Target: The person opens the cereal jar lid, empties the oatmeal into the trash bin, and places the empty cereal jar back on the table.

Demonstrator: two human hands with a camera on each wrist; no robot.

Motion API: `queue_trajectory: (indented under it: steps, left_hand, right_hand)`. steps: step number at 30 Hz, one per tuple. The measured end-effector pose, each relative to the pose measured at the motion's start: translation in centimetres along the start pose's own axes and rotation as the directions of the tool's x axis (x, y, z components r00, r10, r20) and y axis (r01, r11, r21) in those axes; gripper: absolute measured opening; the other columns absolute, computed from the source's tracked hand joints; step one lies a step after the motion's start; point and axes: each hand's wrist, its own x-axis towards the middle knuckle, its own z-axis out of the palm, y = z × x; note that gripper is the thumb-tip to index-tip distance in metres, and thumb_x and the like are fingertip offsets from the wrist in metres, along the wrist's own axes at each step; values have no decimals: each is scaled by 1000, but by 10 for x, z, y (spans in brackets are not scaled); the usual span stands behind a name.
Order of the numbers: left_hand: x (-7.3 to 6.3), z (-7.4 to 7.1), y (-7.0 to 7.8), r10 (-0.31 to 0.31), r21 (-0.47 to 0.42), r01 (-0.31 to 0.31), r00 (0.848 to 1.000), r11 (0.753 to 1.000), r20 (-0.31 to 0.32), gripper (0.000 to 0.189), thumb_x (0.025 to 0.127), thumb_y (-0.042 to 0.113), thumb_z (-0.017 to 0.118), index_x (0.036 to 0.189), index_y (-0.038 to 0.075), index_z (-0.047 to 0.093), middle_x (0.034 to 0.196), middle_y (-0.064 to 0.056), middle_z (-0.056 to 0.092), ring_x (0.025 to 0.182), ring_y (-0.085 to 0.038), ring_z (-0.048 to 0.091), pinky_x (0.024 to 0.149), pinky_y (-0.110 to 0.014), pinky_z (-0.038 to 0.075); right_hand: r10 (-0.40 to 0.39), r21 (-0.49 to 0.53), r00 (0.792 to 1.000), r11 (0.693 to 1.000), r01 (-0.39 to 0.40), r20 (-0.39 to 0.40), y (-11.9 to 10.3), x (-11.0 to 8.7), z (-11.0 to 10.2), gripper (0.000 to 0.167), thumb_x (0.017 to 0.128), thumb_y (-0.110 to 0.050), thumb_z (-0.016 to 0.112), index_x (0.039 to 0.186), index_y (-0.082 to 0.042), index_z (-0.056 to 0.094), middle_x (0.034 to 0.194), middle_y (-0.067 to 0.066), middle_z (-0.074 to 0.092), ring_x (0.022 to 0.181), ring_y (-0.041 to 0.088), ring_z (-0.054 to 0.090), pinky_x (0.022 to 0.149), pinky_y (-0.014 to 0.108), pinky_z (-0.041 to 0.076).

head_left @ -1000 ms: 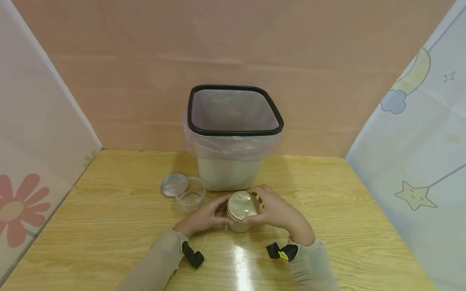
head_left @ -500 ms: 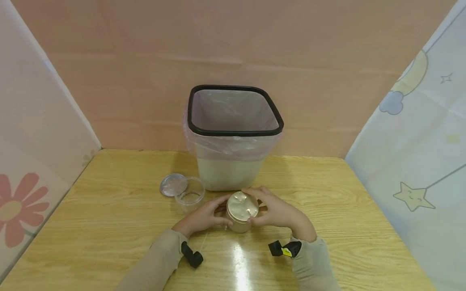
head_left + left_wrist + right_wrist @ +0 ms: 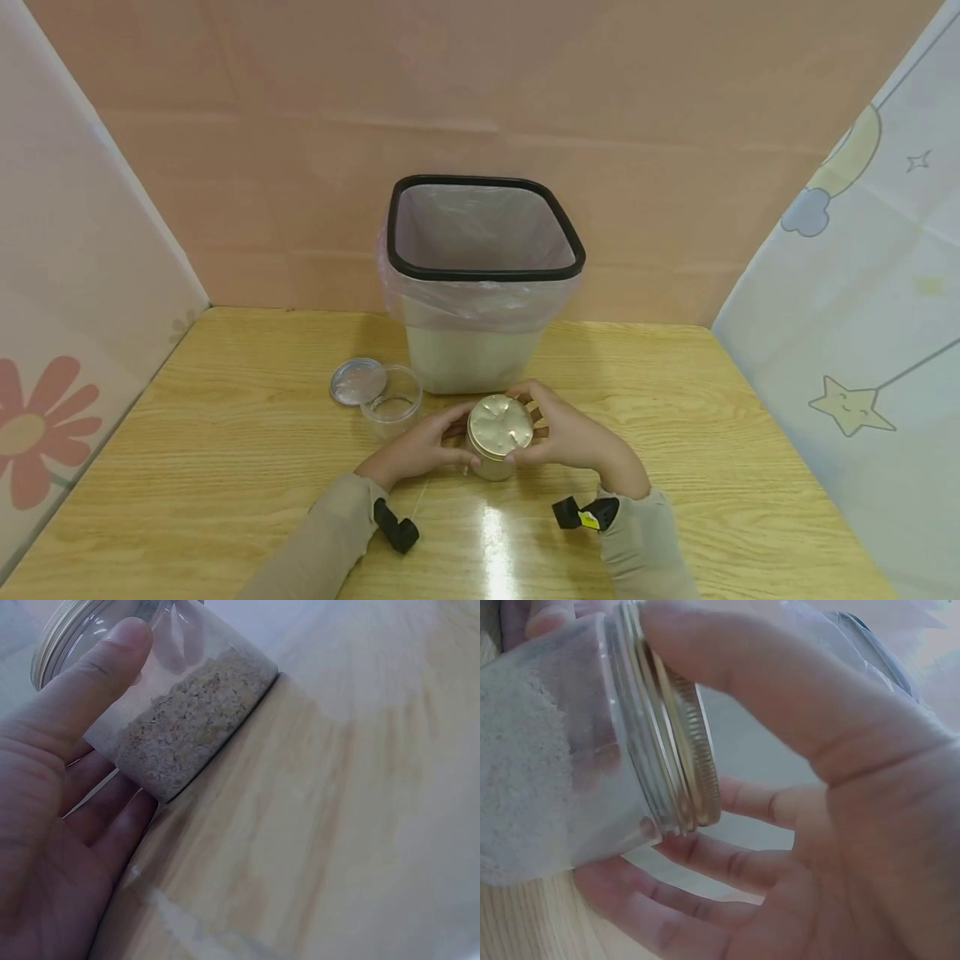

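Beige long sleeves (image 3: 318,533), black wrist cameras (image 3: 405,536), yellow label (image 3: 589,520) on the right one

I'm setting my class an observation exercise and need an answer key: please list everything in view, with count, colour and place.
Jar: one, clear, on the table between the hands
Lid: one, gold, dented, on the jar
Flakes: one fill, pale beige, inside the jar
Tub: one, clear, left of the jar
Disc: one, silver-rimmed, beside the tub
Bin: one, white, behind the jar
Rim: one, black, on the bin
Liner: one, pinkish, in the bin
Table: one, yellowish wood, underneath
Backdrop: one, peach, behind
Side panels: two, pale, printed, left and right
Sleeves: two, beige, on the arms
Wrist devices: two, black, one per wrist
Left hand: one, bare, holding the jar
Right hand: one, bare, thumb on the lid
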Motion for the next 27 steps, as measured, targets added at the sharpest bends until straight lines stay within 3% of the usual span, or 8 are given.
queue_trajectory:
  steps: [10,16,22,27]
  left_hand:
    - [0,-1,-2,-18,-31,18,1000,999,5,86,86,23,83,158,13,36,158,-6,41,143,-24,43,119,-36,35]
    - [0,-1,-2,-6,-59,7,1000,998,15,86,86,21,82,158,12,35,158,-8,41,143,-26,43,118,-36,36]
    - [0,-1,0,-10,-68,11,1000,998,15,86,85,22,82,157,12,36,158,-8,42,143,-27,43,118,-37,36]
    - [0,-1,1,-28,-60,29,1000,998,10,85,86,21,83,157,13,37,157,-6,43,143,-24,42,120,-39,34]
  right_hand:
    - [-8,-3,998,1000,8,68,1,-5,-3,86,82,-9,75,156,-5,33,139,25,35,116,39,43,102,54,51]
    - [-49,24,997,999,47,68,3,-4,-4,90,85,-12,80,153,7,24,142,28,34,115,40,46,100,45,53]
    - [-13,79,998,997,9,54,3,-2,-3,84,85,-12,82,148,5,29,140,23,39,114,37,49,98,42,54]
    - [-33,67,998,997,29,61,5,-4,-4,80,86,-12,79,150,3,33,143,24,36,113,36,48,98,41,55]
